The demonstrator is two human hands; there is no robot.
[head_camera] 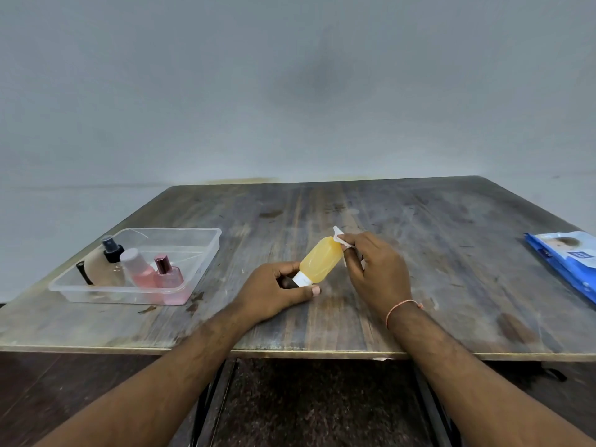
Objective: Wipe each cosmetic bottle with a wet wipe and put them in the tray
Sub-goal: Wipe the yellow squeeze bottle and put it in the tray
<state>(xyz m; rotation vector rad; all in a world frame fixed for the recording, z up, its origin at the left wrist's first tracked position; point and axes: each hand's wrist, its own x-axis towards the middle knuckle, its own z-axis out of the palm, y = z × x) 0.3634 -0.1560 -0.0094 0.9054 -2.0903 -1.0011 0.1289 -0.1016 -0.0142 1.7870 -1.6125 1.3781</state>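
the left hand (277, 293) pinches the yellow bottle (321, 264) at its white cap (302, 280), holding it tilted above the wooden table (419, 253). the right hand (375, 269) presses a wet wipe (340, 238) against the bottle's far end. best to turn the bottle by the cap so the wipe covers every side. left of the bottle, well apart, the clear tray (206, 250) holds a black-capped spray bottle (111, 251), two pink bottles and a beige bottle; free space remains at its far end. the blue wipes pack (567, 259) lies far right of the bottle.

Both forearms bare, no sleeves visible. Right wrist (403, 309): thin pink-orange thread band, small knot on outer side.
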